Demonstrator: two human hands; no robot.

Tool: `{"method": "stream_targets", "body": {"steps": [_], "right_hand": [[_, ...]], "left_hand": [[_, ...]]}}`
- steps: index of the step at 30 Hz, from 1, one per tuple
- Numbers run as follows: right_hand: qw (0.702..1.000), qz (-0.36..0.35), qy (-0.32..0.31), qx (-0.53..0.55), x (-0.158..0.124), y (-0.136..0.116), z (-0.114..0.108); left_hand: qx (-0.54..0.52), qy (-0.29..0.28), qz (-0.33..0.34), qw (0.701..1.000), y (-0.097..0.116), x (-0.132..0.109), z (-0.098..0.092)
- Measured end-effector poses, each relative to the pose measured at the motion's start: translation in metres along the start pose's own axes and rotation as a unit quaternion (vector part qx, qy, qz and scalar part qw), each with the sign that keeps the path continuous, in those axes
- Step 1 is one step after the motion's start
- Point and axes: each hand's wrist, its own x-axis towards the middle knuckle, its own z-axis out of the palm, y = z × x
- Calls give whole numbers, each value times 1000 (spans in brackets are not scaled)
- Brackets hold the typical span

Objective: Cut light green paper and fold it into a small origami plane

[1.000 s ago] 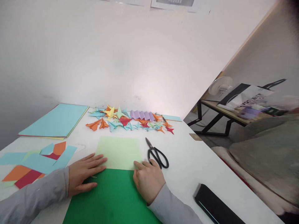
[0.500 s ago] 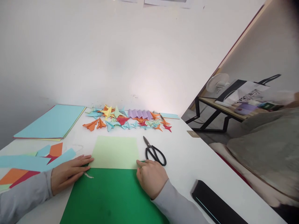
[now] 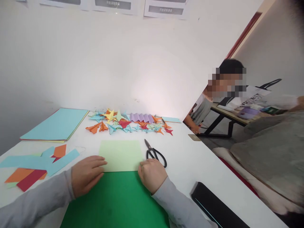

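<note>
– Green paper first: where does it lie?

– A dark green sheet (image 3: 114, 202) lies flat on the white table (image 3: 190, 158), directly in front of the person. Its near edge runs out of the picture. At its far edge a pale green rectangle (image 3: 121, 155) meets it along a straight line. Whether that is the sheet's own folded-over flap or a separate piece cannot be told.

– And the hands?

– Both come from grey sleeves and sit apart, one at each end of that line. The left hand (image 3: 86, 174) lies palm down with its fingers stretched out, the tips resting on the rectangle's near left corner. The right hand (image 3: 152, 174) shows its knuckles, fingers bent, the tips pressing at the near right corner. Whether they pinch anything is hidden.

– What lies around them?

– Black scissors (image 3: 155, 154) lie just beside the right hand, blades pointing away. Further back, by the wall, small folded paper shapes (image 3: 128, 125) are scattered in orange, blue, yellow and red, with a pleated purple strip (image 3: 142, 117) among them. To the left is a paper stack (image 3: 57, 124) with pale blue on top. Nearer on that side are loose offcuts (image 3: 35, 164) in blue, orange and red. At the near right a long black device (image 3: 216, 207) lies on the table. Beyond the table, another person (image 3: 201, 109) bends beside a second table.
</note>
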Motion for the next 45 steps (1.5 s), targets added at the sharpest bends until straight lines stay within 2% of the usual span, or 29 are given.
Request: {"method": "stream_targets", "body": {"steps": [3, 7, 10, 16, 23, 28, 31, 33, 35, 36, 37, 41, 45], "right_hand": [[995, -58, 74, 16, 3, -1, 13], [973, -161, 141, 90, 7, -7, 29], [960, -205, 160, 103, 10, -13, 36], [952, -208, 210, 77, 16, -21, 43], [933, -257, 240, 76, 17, -20, 30], [920, -255, 290, 72, 20, 4, 23], [922, -233, 301, 69, 21, 28, 23], [932, -199, 299, 58, 22, 42, 23], [934, -139, 325, 55, 22, 47, 22], [929, -112, 348, 60, 21, 45, 21], [921, -116, 365, 73, 21, 41, 20], [921, -241, 294, 88, 21, 9, 16], [908, -269, 297, 125, 21, -11, 17]], "left_hand": [[56, -43, -8, 997, 20, 25, 23], [91, -87, -4, 992, 25, 44, 55], [118, -70, 15, 990, 24, 45, 67], [159, 24, 64, 985, 27, 44, 61], [139, 126, 81, 979, 29, 47, 50], [137, 177, 64, 973, 13, 40, 37], [159, 179, 78, 968, 0, 37, 28], [168, 174, 76, 967, -6, 35, 24], [169, 171, 68, 968, -8, 35, 24], [164, 171, 64, 970, -8, 34, 26], [156, 172, 62, 971, -7, 34, 28], [110, 187, 61, 974, 3, 31, 42], [90, 174, 50, 979, 16, 32, 46]]}}
